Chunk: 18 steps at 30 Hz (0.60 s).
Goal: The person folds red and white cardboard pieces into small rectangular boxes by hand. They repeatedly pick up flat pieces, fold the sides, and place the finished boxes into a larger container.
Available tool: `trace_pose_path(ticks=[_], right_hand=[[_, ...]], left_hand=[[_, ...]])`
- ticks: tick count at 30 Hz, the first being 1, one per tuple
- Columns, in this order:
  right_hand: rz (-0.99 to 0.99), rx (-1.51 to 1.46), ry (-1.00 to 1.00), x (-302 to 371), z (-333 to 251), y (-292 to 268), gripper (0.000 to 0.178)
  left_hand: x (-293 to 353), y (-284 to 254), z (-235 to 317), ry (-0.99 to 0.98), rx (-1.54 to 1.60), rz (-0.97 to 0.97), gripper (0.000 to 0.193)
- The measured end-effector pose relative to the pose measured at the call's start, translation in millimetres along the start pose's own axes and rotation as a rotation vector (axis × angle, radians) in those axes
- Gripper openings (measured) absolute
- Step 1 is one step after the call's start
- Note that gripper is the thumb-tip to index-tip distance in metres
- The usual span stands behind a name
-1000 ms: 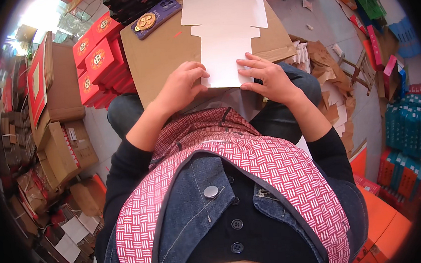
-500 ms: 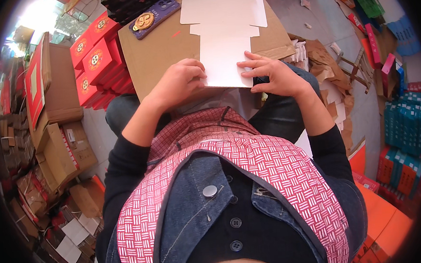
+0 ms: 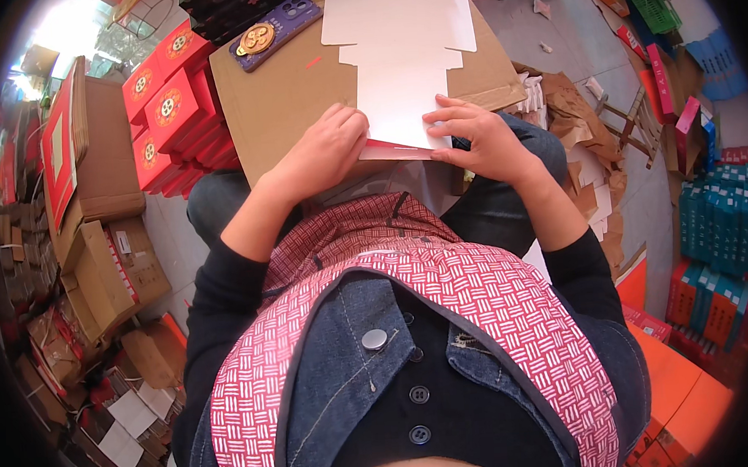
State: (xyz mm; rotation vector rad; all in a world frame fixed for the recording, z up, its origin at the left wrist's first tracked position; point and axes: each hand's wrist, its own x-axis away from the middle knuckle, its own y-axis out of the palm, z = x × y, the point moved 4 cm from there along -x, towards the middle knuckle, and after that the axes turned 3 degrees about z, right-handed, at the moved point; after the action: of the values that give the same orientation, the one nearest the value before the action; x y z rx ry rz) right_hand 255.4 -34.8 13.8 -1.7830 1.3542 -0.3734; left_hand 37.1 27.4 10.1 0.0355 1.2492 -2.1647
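Observation:
A flat cardboard box blank (image 3: 400, 88), white on its upper face, lies on a brown cardboard box top in front of me. Its wide part points away and its narrower part reaches toward me. At the near left corner my left hand (image 3: 327, 147) is closed, its fingers pinching the edge. My right hand (image 3: 479, 139) grips the near right corner, thumb low and fingers bent over the right edge. Between the hands the near edge is lifted, and a thin red strip of the other face shows there beside a white layer beneath.
A purple phone (image 3: 275, 32) with a round gold grip lies at the far left of the brown box (image 3: 282, 94). Stacked red boxes (image 3: 173, 109) stand left of it. Crumpled brown paper (image 3: 575, 117) lies to the right, with teal boxes (image 3: 718, 220) stacked farther off.
The near edge of the blank has come up and bent, so red shows between my hands. My left hand has turned slightly, and my right thumb has moved toward the corner.

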Motion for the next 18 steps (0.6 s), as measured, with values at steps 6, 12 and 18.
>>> trace_pose_path(ticks=[6,12,18], right_hand=[[0.190,0.355,-0.169,-3,-21,17,0.011],[0.307,0.268,-0.192,-8,-36,-5,0.011],[0.612,0.213,-0.554,14,-98,-37,0.016]], left_hand=[[-1,0,-6,-0.110,0.039,-0.037,0.007],[-7,-8,-12,-0.044,0.120,0.177,0.031],[-36,-7,-21,0.034,0.262,0.446,0.019]])
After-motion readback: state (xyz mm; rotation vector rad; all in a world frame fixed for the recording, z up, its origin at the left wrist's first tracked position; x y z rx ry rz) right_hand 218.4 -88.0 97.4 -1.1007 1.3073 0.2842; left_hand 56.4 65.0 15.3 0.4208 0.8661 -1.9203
